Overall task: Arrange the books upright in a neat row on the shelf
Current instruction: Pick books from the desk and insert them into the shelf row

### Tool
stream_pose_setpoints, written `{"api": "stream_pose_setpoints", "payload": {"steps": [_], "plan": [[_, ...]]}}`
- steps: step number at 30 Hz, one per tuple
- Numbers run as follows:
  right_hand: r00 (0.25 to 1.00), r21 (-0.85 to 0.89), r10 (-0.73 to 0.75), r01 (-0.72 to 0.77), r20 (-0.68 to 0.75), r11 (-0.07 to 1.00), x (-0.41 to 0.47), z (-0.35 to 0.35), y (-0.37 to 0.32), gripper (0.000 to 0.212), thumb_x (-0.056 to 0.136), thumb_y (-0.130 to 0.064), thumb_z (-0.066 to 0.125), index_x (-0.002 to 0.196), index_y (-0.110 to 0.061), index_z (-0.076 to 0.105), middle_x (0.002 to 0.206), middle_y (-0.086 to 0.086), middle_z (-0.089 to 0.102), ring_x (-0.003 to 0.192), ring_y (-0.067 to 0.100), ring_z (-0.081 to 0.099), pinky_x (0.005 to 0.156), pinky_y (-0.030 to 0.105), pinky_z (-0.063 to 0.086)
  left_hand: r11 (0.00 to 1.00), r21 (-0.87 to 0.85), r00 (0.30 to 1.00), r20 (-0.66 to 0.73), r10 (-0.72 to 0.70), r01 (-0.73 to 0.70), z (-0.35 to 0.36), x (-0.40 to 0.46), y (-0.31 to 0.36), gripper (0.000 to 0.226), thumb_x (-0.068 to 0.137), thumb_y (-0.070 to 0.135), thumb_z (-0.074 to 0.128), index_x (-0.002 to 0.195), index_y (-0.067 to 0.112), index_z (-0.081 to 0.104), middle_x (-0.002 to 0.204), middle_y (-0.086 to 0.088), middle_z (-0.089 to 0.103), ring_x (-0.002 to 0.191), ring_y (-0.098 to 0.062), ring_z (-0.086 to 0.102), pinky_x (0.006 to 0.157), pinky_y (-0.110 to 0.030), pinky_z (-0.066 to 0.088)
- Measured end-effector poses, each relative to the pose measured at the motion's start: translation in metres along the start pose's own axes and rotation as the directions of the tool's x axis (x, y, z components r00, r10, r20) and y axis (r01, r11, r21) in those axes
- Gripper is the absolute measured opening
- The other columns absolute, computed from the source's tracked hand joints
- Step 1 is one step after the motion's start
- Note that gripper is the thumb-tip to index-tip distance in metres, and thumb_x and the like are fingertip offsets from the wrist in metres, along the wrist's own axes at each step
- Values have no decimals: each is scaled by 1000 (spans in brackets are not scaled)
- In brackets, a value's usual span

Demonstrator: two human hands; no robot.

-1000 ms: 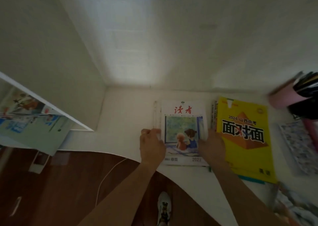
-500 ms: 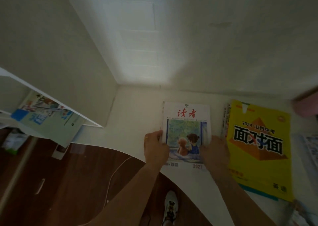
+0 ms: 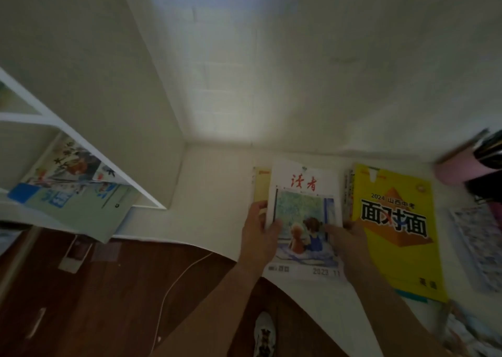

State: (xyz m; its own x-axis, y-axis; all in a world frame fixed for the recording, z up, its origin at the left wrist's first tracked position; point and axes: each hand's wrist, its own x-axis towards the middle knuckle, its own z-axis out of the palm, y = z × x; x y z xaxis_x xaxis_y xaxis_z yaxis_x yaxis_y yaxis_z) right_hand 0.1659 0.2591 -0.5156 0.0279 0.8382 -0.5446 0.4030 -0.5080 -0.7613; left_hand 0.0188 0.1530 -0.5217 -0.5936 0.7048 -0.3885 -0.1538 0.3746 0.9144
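Gripping the magazine by both side edges, the left hand and right hand curl round it, thumbs on its white cover with red characters and a painted picture of a child and dog. It lies flat on the white shelf, just left of the yellow workbook, a pale book showing under its left edge; bare shelf stretches left toward the corner
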Motion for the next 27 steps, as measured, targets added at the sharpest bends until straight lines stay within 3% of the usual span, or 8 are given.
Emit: {"api": "stream_pose_setpoints", "payload": {"steps": [3,8,10,13,16,20,24,27], "plan": [[984,237,-119,85,132,968,-16,-14,-15,41,84,4,74,121,-11,62,111,13,72,93,30,72,75,42,59,989,-117,992,75,103,-94,-25,-8,24,32,98,2,65,126,13,52,111,-8,76,103,-25,74,85,-43,62],[934,335,-313,244,170,910,-27,-12,-38,42,84,9,71,123,-7,68,112,10,76,100,29,74,82,44,61,968,-184,957,205,205,-168,-43,3,53,42,100,-8,53,138,11,54,128,-11,68,118,-29,67,95,-44,59],[938,366,-304,228,164,902,-28,-9,-34,39,84,14,67,117,-9,68,105,9,76,99,31,72,81,45,59,980,-114,954,234,187,-164,-42,8,44,53,100,-12,50,146,14,50,136,-7,64,127,-19,62,99,-32,57],[940,340,-284,209,189,917,-23,-6,-16,31,80,15,64,101,-8,68,88,6,73,90,27,69,75,42,59,981,51,945,284,165,-187,-39,8,12,52,98,-15,46,123,28,59,118,5,66,111,0,66,84,-17,56],[913,313,-310,223,265,923,-11,-4,1,36,90,19,55,74,-13,61,81,9,69,85,26,67,82,49,54,988,90,970,220,107,-129,-34,9,-16,31,95,0,54,97,31,55,101,-6,61,100,-31,64,76,-43,60],[892,289,-321,231,317,929,-5,-5,4,25,92,15,57,79,-6,56,88,23,67,90,33,68,85,47,58,990,-5,974,179,136,-137,-26,11,-32,18,89,28,71,98,24,56,98,-19,60,94,-45,61,80,-67,52],[902,273,-320,242,290,931,-18,-7,-15,31,83,2,72,110,-14,69,97,-1,77,90,12,74,71,28,61,992,-60,983,139,120,-112,-24,6,-16,33,99,23,67,130,18,59,117,1,71,112,-17,68,91,-38,58],[886,257,-337,261,320,931,-30,-8,-31,38,91,3,68,116,-26,67,97,-15,78,89,4,73,67,16,58,992,-82,990,89,106,-99,-30,-2,-2,43,97,22,70,137,24,56,123,5,72,115,-17,69,94,-33,59]]}}
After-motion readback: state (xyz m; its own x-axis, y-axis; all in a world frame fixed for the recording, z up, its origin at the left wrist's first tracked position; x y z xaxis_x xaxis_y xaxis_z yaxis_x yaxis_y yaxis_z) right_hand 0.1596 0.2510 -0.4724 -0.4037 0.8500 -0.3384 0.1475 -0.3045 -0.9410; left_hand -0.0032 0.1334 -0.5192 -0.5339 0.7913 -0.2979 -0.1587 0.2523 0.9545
